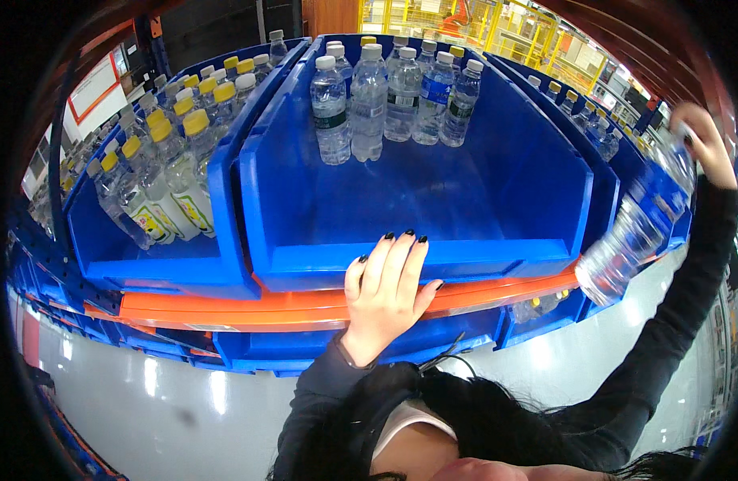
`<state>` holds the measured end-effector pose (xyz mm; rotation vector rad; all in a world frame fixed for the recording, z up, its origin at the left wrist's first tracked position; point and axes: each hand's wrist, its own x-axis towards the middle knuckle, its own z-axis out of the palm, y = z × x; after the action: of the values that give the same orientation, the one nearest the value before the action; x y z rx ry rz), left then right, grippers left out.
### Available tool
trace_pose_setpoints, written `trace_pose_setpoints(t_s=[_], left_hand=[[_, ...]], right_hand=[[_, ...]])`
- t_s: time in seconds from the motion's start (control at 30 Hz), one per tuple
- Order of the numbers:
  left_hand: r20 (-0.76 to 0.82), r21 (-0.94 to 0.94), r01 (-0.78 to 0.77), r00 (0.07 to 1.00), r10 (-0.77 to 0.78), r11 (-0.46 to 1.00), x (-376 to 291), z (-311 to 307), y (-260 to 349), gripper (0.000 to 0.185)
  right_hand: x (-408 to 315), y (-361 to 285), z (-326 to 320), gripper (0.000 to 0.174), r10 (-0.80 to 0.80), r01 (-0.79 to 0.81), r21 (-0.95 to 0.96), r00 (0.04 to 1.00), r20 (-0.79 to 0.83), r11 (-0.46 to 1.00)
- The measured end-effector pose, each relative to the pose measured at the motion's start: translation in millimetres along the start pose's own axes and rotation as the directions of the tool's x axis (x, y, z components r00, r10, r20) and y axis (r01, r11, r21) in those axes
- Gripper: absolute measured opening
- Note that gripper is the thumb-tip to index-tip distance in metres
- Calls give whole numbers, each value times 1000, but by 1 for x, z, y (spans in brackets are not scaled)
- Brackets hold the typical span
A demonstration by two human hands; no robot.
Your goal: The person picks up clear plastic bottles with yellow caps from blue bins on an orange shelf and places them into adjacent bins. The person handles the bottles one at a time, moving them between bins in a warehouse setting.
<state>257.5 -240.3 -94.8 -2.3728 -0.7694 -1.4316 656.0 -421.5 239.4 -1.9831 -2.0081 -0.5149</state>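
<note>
My right hand point(704, 144), raised at the right, grips a clear plastic bottle point(636, 219) by its cap end. The bottle has a blue label, hangs tilted with its base down to the left, and is slightly blurred. My left hand point(388, 294) rests palm down on the front lip of the middle blue plastic bin point(399, 198), fingers reaching over the edge and thumb apart. Several clear bottles point(369, 111) stand upright at that bin's back, mostly white-capped, some with dark green or blue labels. Its front floor is bare.
The left blue bin point(164, 270) holds several yellow- and white-capped bottles point(182, 162). More bottles point(585, 117) fill the right bin. An orange shelf beam point(237, 312) runs under the bins, above lower bins point(273, 349). Yellow safety fencing point(501, 30) stands behind.
</note>
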Motion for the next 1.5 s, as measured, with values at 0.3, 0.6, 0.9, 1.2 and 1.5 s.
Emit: trace_pose_setpoints(t_s=[0.3,0.6,0.9,1.2,1.5], left_hand=[[-5,-59,-22,1000,21,998,0,-3,-3,46],[-17,-46,-42,999,42,998,-1,-3,-4,47],[-29,8,-41,999,41,999,-1,1,-4,46],[3,31,1,1000,-1,1000,-1,2,-1,40],[-27,87,48,999,-46,995,-2,8,2,44]], right_hand=[[177,-92,118,45,-77,76,28,995,56,997],[280,-141,234,44,-14,42,-197,990,141,979],[315,-132,302,49,30,-17,-119,993,114,993],[297,-132,231,53,202,-195,-54,952,232,979],[215,17,109,51,481,-407,-276,824,299,870]])
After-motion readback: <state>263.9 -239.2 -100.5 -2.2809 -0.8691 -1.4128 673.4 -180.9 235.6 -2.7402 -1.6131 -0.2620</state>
